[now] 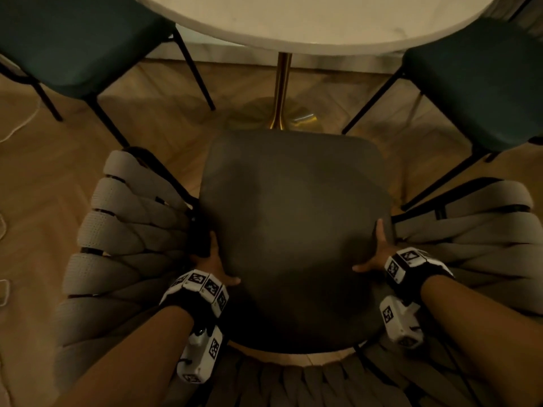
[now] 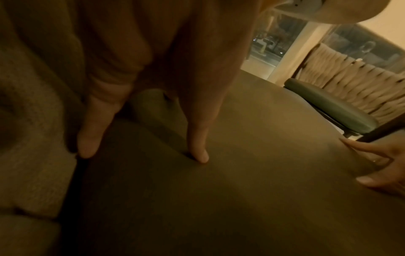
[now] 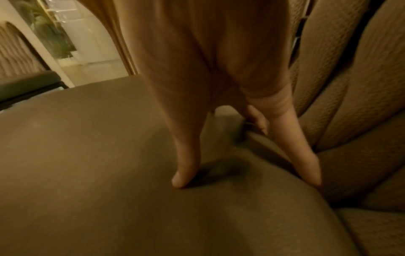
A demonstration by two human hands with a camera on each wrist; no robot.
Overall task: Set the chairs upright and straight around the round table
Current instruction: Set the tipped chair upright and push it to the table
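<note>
The near chair (image 1: 293, 230) stands upright on the wooden floor (image 1: 164, 124), facing the round table (image 1: 308, 22), its front edge just short of the brass pedestal (image 1: 281, 92). The left hand (image 1: 216, 264) grips the left edge of the seat, thumb on top and fingers (image 2: 87, 138) reaching down into the gap beside the cushion. The right hand (image 1: 377, 254) holds the right edge likewise, thumb (image 3: 184, 173) pressed into the cushion; how far the lower fingers curl beneath cannot be made out.

Risks, as judged:
- Pushing forward unevenly would skew the chair off square to the table.
- The near legs of the left green chair (image 1: 73, 45) and right green chair (image 1: 484, 77) splay towards this chair's arms; a sideways shift could knock them.
- Fingers in the gap between cushion and woven side could be pinched.
- A white cord (image 1: 20, 124) lies on the floor at far left, a snag hazard.

Materials: seat cushion dark, matt, soft, rounded at the corners; back and arms (image 1: 123, 218) of thick padded grey straps over a black frame; tabletop pale, stone-like; floor herringbone timber.
</note>
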